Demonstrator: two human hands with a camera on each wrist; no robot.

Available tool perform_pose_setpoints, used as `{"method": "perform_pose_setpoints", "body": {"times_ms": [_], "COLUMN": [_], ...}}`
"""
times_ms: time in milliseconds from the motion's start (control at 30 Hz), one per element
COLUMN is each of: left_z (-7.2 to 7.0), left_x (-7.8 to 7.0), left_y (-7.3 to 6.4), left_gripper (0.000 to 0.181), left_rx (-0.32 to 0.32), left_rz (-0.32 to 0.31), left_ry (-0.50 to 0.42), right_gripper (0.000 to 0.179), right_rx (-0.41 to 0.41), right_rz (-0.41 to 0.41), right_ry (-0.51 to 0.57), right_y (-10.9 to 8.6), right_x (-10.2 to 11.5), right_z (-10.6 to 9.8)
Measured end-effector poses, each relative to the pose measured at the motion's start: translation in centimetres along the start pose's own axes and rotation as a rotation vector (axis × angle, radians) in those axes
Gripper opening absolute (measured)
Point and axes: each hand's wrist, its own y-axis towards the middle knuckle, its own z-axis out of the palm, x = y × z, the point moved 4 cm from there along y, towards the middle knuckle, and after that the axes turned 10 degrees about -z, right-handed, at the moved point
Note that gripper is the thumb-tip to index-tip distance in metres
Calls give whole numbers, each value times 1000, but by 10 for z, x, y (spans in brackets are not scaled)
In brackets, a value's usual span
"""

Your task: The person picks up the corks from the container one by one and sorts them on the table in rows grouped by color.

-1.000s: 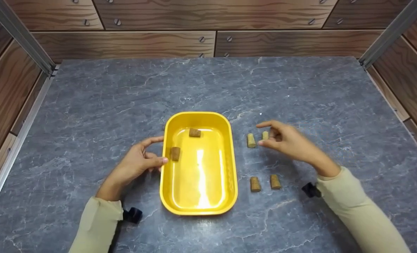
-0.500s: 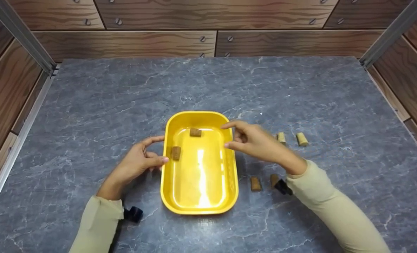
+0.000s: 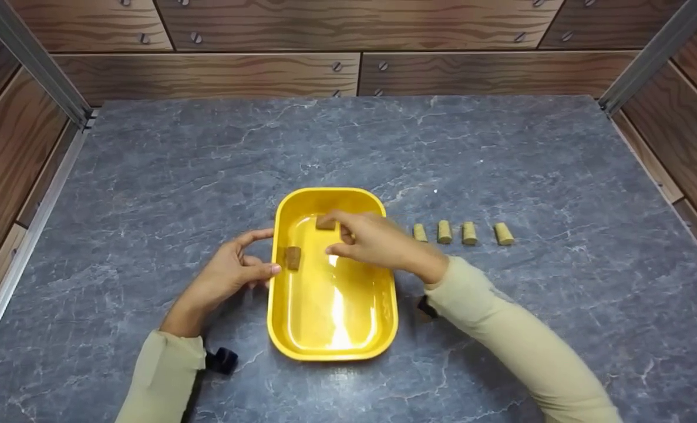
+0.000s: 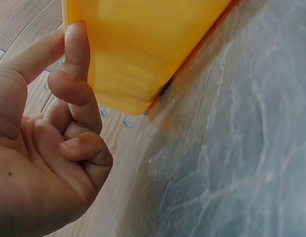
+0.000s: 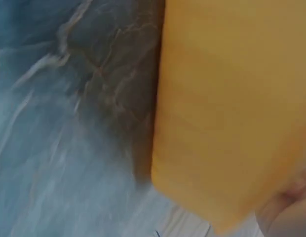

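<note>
A yellow rectangular tray (image 3: 330, 355) lies in front of me with two brown tapered cork stoppers inside, one cork (image 3: 293, 258) by the left wall and another cork (image 3: 323, 224) near the far end. My left hand (image 3: 228, 267) holds the tray's left rim, thumb on the rim and fingers outside it. My right hand (image 3: 371, 241) reaches over the right rim, thumb and index finger spread, nothing between them. Its index fingertip overlaps the far brown cork. In the right wrist view, the tray's outer wall (image 5: 227, 98) hides most of that hand.
Several pale corks (image 3: 470, 233) stand in a row on the grey marbled tabletop (image 3: 559, 164), right of the tray. The right forearm covers the spot where two more brown corks were seen earlier. Wood-patterned panels (image 3: 207, 73) enclose the table at the back and sides.
My right hand has moved left from beside the pale corks to above the tray's inside. The pale row now shows fully. My left hand and the tray have stayed put.
</note>
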Motion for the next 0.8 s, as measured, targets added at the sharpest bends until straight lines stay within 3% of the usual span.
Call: {"method": "perform_pose_setpoints", "body": {"times_ms": [333,533,800], "left_z": [-1,0,-1], "left_x": [3,0,1], "left_y": [0,-1,1], "left_gripper": [73,73,73], "left_rx": [-4,3,4], "left_rz": [-13,21,14], "left_ry": [-25,-17,-5], "right_gripper": [47,48,49], "right_rx": [137,189,240], "right_rz": [-59,-64,-67], "right_ry": [-149,-174,-197], "right_y": [26,31,32], "right_x": [-4,-5,-8], "right_z": [31,36,40]}}
